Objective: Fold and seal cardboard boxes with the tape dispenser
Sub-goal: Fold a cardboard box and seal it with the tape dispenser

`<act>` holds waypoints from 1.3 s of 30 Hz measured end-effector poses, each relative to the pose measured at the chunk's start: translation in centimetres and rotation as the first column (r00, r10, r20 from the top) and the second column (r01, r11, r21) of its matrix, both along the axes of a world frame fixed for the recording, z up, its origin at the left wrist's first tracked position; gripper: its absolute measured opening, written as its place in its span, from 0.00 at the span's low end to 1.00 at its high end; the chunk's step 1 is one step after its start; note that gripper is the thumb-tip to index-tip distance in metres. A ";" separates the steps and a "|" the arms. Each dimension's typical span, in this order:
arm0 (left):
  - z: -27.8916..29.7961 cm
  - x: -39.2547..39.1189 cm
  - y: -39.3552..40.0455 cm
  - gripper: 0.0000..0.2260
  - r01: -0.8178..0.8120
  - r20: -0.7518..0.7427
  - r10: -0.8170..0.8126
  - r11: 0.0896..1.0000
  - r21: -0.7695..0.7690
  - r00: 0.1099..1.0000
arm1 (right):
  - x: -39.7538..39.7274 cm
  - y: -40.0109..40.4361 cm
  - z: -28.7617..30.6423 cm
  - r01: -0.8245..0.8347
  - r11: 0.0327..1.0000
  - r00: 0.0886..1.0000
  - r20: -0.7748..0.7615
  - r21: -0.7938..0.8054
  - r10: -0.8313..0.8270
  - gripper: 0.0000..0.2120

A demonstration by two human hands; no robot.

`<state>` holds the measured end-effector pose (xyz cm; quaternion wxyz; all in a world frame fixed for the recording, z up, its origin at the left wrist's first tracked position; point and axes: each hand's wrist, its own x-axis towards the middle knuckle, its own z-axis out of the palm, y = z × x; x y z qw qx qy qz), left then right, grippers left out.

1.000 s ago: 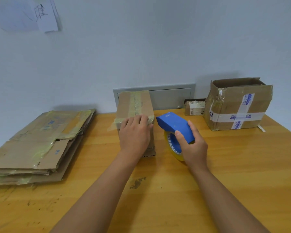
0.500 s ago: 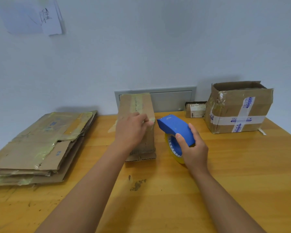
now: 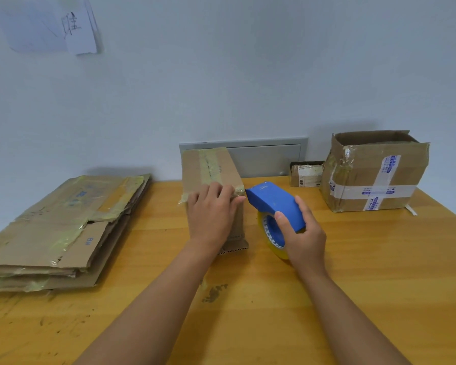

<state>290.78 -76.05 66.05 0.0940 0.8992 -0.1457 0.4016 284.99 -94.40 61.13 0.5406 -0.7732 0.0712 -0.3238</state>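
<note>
Two bare hands work at the middle of a glossy, honey-coloured wooden table (image 3: 379, 272) whose grain runs side to side and whose near surface is scuffed with dark marks. The left hand (image 3: 211, 214) lies flat on the near upper edge of a narrow, upright cardboard box (image 3: 216, 169), fingers straight and together, pressing on a strip of yellowish clear tape that crosses the edge; another wrinkled band of the same tape runs along the box's top seam. The box stands on the table, its corrugated bottom flap showing raw fluted edges. Just to its right, the right hand (image 3: 304, 238) grips a blue plastic tape dispenser (image 3: 274, 204), thumb and fingers curled round its smooth wedge-shaped hood; the hood's nose is touching or almost touching the box's right corner, and a round roll of yellowish tape (image 3: 273, 239) sits under the hood. The hands are close but apart.

On the left lies a stack of flattened cartons (image 3: 63, 222), creased and patched with shiny tape. At the far right stands a crumpled open box (image 3: 374, 172) crossed by white and blue printed tape, with a small labelled carton (image 3: 306, 173) beside it, against a pale wall with a grey metal panel (image 3: 269, 156)
</note>
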 end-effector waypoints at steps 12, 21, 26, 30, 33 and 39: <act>0.9 -0.7 -0.2 0.16 -0.021 -0.078 0.025 0.998 0.059 0.997 | -0.2 0.0 0.2 -0.003 1.000 1.000 -0.001 0.013 0.003 0.34; 4.3 -0.4 3.1 0.16 0.161 -0.308 -0.080 0.956 0.246 0.948 | -0.2 0.0 0.1 -0.011 1.000 1.000 -0.003 0.021 0.011 0.32; 4.1 -0.2 4.5 0.17 0.112 -0.288 -0.041 0.966 0.234 0.957 | -0.2 0.1 0.1 -0.009 1.000 1.000 -0.003 0.009 0.009 0.31; 3.7 -0.3 3.3 0.17 -0.040 -0.254 0.069 0.992 0.118 0.965 | -0.3 0.0 0.1 -0.013 1.000 1.000 0.001 0.011 0.013 0.34; 4.1 -0.3 3.4 0.16 -0.012 -0.278 0.040 0.995 0.101 0.960 | -0.3 0.0 0.1 -0.016 1.000 1.000 0.004 0.018 0.016 0.34; 3.5 -0.2 5.0 0.13 0.110 -0.250 -0.115 0.993 -0.036 0.961 | -0.1 0.1 0.1 -0.006 1.000 1.000 0.004 0.014 0.006 0.34</act>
